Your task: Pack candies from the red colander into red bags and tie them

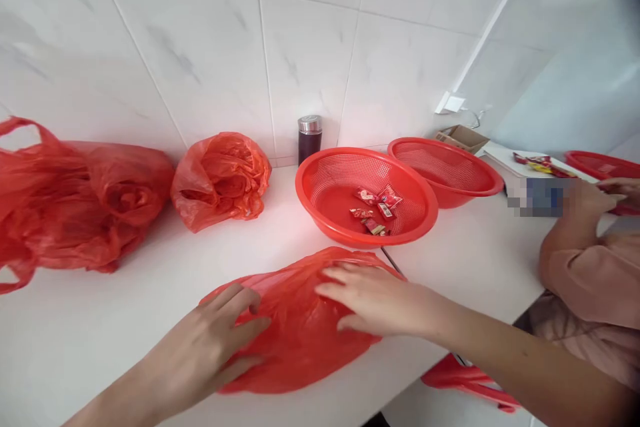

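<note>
A red plastic bag (300, 347) lies spread on the white table in front of me. On its left part rests my left hand (215, 333), fingers apart and slightly curled. My right hand (363, 297) lies over the bag's right part with its fingers spread, and I see nothing held in it. Just beyond the bag stands a red plastic basket (325, 180) with several small wrapped packets (385, 207) at its bottom. Whatever is under or inside the bag is hidden.
Two more bundled red bags (225, 173) (90, 207) sit at the left. Behind the basket stands a dark thermos (310, 140); a second red basket (445, 170) is beside it. A co-worker (595, 267) sits at the right. A red stool (465, 380) is below the table edge.
</note>
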`<state>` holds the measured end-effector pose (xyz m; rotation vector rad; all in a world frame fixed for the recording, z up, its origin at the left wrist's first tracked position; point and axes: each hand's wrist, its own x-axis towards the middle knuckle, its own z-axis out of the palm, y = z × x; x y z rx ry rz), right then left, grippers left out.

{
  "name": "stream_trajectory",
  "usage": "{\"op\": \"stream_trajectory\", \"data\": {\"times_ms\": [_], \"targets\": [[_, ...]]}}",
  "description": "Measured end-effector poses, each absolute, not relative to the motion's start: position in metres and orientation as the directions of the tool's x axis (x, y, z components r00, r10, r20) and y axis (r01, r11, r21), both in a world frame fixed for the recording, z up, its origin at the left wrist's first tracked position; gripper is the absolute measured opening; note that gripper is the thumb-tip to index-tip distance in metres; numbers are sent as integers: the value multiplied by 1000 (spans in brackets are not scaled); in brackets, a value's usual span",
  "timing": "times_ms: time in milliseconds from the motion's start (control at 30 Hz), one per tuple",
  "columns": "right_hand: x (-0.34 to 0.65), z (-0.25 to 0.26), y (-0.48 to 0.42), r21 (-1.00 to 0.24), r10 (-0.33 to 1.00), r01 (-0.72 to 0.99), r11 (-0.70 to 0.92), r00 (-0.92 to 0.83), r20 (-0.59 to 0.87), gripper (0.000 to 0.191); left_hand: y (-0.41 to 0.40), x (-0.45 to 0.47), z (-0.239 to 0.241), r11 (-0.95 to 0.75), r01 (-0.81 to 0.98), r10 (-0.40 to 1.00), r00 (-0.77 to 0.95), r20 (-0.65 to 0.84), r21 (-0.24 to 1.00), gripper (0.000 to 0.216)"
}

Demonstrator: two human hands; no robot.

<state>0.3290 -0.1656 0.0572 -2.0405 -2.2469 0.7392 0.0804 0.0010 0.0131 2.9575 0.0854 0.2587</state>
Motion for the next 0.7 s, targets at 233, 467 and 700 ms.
{"op": "stream_trajectory", "data": {"times_ms": [233,467,700], "targets": [[389,121,-145,-456,980,889,45,49,192,35,13,75,-11,-971,240,227,915,333,1,27],[487,61,-81,-78,896,943,-323,278,-347,67,29,86,-39,-921,243,289,950,114,304,55],[486,56,-73,-199,928,917,-346,303,-218,29,30,107,-34,-828,204,293,952,92,522,37]]}}
